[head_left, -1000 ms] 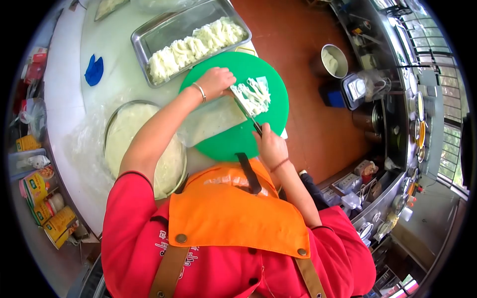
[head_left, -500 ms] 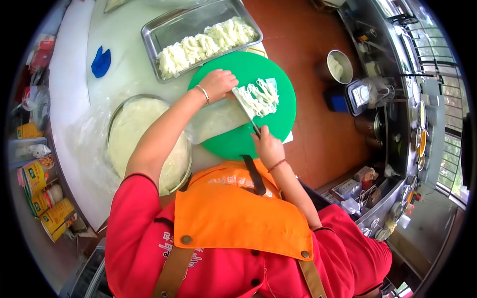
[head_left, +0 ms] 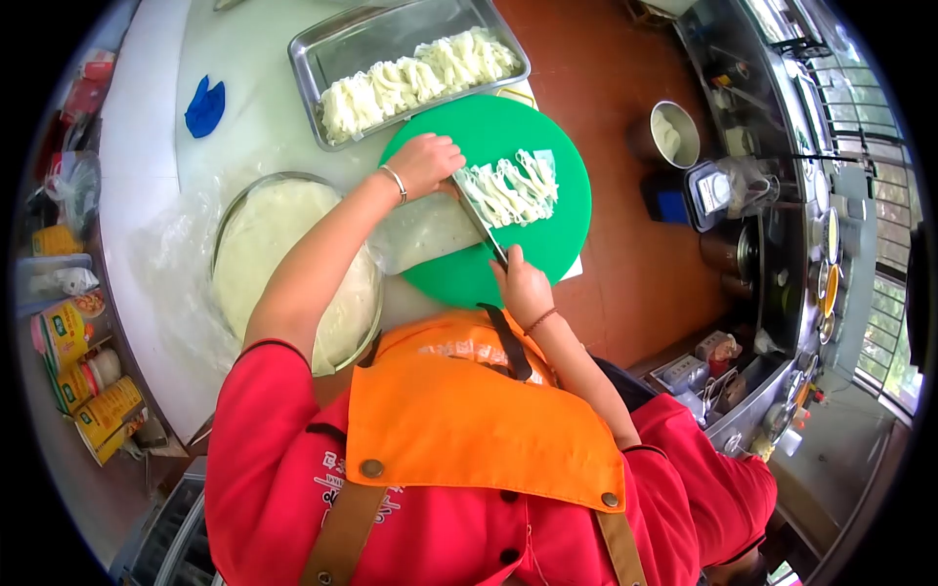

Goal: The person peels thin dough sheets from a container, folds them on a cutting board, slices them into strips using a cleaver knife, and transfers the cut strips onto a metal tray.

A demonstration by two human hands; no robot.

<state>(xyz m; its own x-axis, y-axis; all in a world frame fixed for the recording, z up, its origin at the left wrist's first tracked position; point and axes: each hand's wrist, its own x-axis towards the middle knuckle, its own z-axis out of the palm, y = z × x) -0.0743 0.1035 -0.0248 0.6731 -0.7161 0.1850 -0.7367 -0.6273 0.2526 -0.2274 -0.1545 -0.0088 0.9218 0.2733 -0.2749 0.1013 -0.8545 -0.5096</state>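
Note:
My right hand (head_left: 526, 291) is closed around the dark handle of a kitchen knife (head_left: 479, 217). Its blade lies slanted across a green round cutting board (head_left: 567, 230), along the edge of a pale, folded rice noodle sheet (head_left: 422, 232). My left hand (head_left: 426, 166), fingers curled, rests at the sheet's far edge near the blade's tip; its fingertips are partly hidden. Right of the blade is a row of cut white noodle strips (head_left: 513, 190). Behind the board stands a metal tray (head_left: 337, 47) with bundles of similar strips (head_left: 420, 80).
Left of the board, a round pan (head_left: 223, 220) holds a stack of pale sheets (head_left: 278, 259), with clear plastic film (head_left: 181, 249) beside it. A blue cloth-like item (head_left: 204, 105) lies on the worktop. Across the red floor stand a metal pot (head_left: 674, 134) and a counter with bowls.
The whole view has shifted slightly. The row of cut strips looks a little longer and more spread out. Both hands keep nearly the same places around the knife and sheet.

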